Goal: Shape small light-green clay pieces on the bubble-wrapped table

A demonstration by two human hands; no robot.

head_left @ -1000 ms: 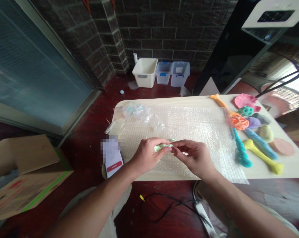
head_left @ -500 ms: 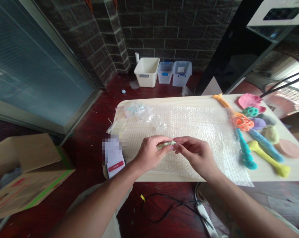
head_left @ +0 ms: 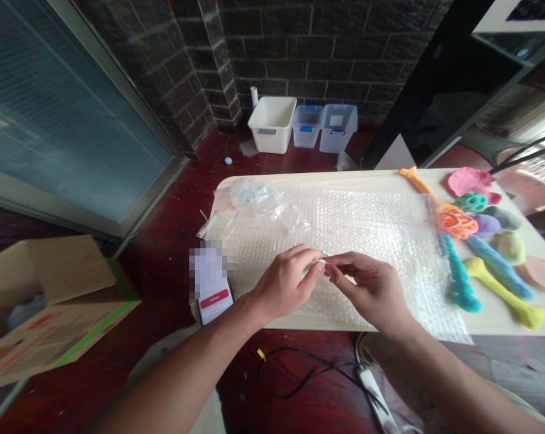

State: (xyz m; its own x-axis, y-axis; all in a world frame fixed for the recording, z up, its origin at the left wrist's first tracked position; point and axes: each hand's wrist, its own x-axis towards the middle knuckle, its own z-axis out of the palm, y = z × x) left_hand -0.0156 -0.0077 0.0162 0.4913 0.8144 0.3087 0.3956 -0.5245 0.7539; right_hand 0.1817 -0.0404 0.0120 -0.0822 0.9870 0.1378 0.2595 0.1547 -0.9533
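Observation:
Above the bubble wrap (head_left: 372, 223), my left hand (head_left: 284, 282) pinches a small pale green strip (head_left: 315, 264), which looks like soft modelling clay. Its fingers cover much of the strip. My right hand (head_left: 372, 290) meets it from the other side, thumb and forefinger closed at the strip's right end. To the right lie coloured clay-like shapes: a teal knobbly stick (head_left: 460, 277), a yellow bone-shaped piece (head_left: 507, 293), a blue bar (head_left: 501, 265) and an orange piece with a looped head (head_left: 457, 220).
Clear plastic bags (head_left: 258, 199) lie at the table's back left, a phone (head_left: 213, 298) at its left edge. An open cardboard box (head_left: 69, 271) stands left on the floor. Bins (head_left: 275, 129) stand by the wall; cables (head_left: 299, 386) and a power strip (head_left: 374, 392) lie below the table.
Both hands have shifted slightly right with the green strip, and my left fingers now cover more of it. The whole view has moved a little.

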